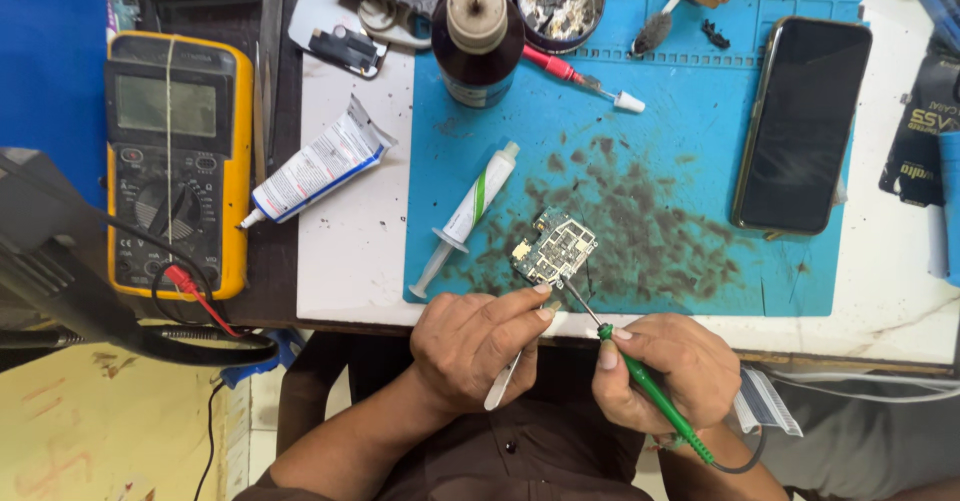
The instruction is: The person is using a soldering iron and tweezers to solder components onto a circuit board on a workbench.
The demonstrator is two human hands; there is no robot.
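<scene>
The right hand (665,371) pinches a green soldering iron (655,393). The left hand (480,346) grips tweezers (503,386), fingertips pressing the circuit board (553,246) just beyond them onto the blue mat (690,141). Light, stiff and probably fragile, it is best held by its edges.

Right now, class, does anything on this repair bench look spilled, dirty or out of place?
Yes. The blue work mat carries a wide patch of dark smears and specks around the small circuit board. The left hand steadies the board with tweezers; the right hand holds a green-handled iron to it.
</scene>
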